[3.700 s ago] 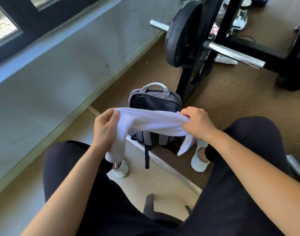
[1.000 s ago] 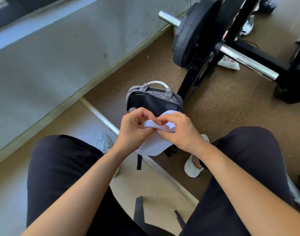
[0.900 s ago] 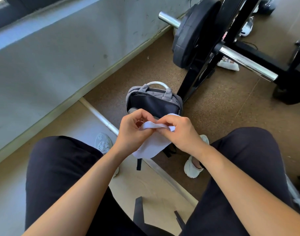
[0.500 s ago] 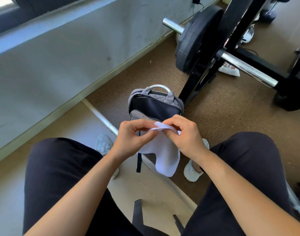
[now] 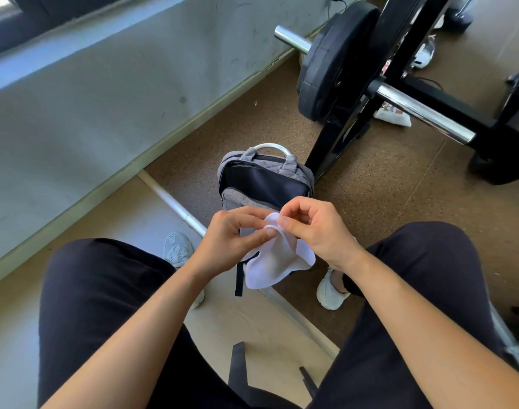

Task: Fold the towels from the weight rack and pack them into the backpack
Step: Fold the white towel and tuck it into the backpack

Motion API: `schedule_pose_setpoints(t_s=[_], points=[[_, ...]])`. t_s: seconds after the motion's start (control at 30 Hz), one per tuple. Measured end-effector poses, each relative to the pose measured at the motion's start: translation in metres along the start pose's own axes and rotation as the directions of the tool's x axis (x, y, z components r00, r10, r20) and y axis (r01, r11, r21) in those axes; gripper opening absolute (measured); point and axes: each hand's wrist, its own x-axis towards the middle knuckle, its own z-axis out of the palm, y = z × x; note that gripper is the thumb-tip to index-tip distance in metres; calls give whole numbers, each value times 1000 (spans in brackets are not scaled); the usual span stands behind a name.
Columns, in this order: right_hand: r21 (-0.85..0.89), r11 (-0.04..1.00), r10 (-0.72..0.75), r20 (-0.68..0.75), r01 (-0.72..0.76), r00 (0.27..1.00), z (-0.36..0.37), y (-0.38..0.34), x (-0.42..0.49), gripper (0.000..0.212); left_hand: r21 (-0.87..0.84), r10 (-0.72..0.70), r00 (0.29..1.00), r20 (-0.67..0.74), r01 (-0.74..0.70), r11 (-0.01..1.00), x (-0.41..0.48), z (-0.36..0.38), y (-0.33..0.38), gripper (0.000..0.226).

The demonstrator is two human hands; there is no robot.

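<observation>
A small white towel (image 5: 274, 264) hangs folded between my knees. My left hand (image 5: 228, 240) pinches its top edge from the left, and my right hand (image 5: 314, 228) pinches the same edge from the right, fingertips almost meeting. Just beyond my hands a grey backpack (image 5: 264, 178) stands upright on the floor with its top unzipped and its dark inside showing. Behind it rises the black weight rack (image 5: 346, 134), carrying a barbell (image 5: 414, 109) with a black plate (image 5: 329, 66).
I sit with both dark-trousered legs spread and white shoes (image 5: 330, 293) on the floor. A grey wall (image 5: 105, 93) runs along the left. A metal floor strip (image 5: 175, 205) divides brown mat from pale flooring. A white packet (image 5: 395, 116) lies under the barbell.
My hands came together from holding the towel stretched wide, doubling it over. In the last half second the hanging part has bunched up shorter, and my fingers shifted along the top edge.
</observation>
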Motion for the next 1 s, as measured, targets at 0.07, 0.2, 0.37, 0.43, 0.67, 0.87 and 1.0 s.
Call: schedule_pose_setpoints(t_s=[0.07,0.2,0.37,0.43,0.67,0.87,1.0], points=[[8,1000,-9,2,9,1000,0,-2,-1,16,-9,-10,1000,9,10,1000,1,1,-2,8],[9,1000,-11,35,11,999,0,-3,-2,10,-48,-41,998,-39,39,998,2,3,-3,8],[-48,998,54,111,-49,992,3,3,-2,29,-102,-110,989,-94,101,990,1,4,-5,8],[-160,986,59,117,-40,991,8,5,-3,27,-102,-123,987,-107,112,988,1,5,-4,12],[-223,973,-43,85,61,995,11,7,-2,39,-105,-162,974,-156,147,984,2,5,-6,23],[-142,988,-71,-30,66,997,-7,9,2,40,268,-161,979,122,124,956,0,4,-29,32],[-167,984,-72,-101,54,992,-17,7,3,29,489,-365,893,265,201,849,-2,9,-48,50]])
